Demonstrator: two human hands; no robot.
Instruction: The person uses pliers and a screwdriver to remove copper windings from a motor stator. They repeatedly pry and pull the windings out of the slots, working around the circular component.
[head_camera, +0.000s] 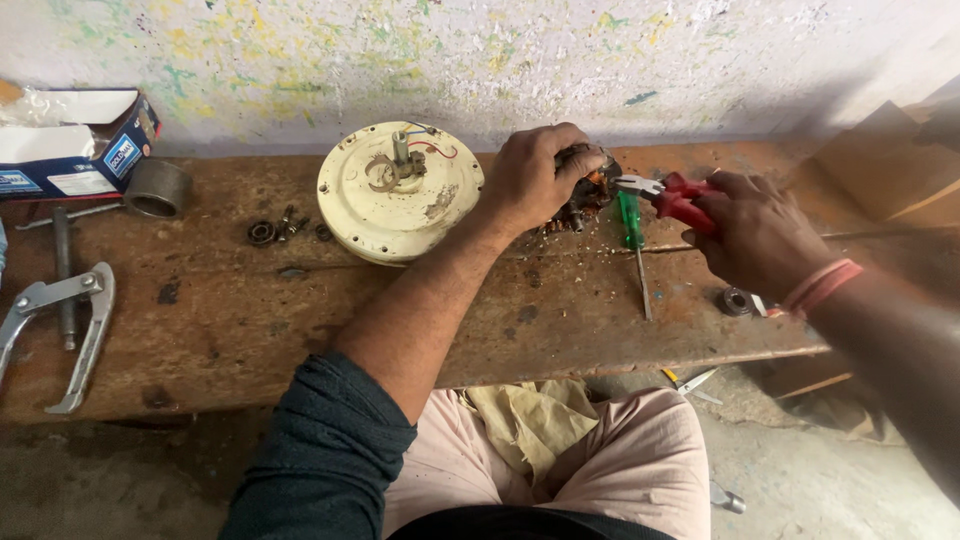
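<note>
Head view, looking down: nearest are the lap in pale trousers with a yellowish cloth (530, 425) on it, and a small cutter (690, 380) lying on the floor below the desk's near edge. The rusty wooden desk (250, 330) is pitted and strewn with grit, so small parts could roll off that near edge and get lost.

A bearing (737, 301) sits near the right edge, close under the right forearm; a sweep of that arm could knock it to the floor. A green screwdriver (632, 235) lies just in front of the work, its shaft pointing near, and could be nudged the same way.

The right hand (760, 235) is closed round red-handled pliers (665, 195), whose jaws reach left to the stator (585, 195). The left hand (535, 180) is clamped over the stator, fingers curled across its top, pinning it to the desk right of centre. Those fingers lie very close to the plier tips: if the pliers slip off the winding, they could pinch or jab a finger, or nick the copper wire. A hard pull could also tip the stator out of the grip.

Just left stands a cream motor cover (400, 190) with thin wires at its hub. At far left are loose bearings (280, 230), a steel ring (158, 187), a puller (60, 330) and a box (70, 145).
</note>
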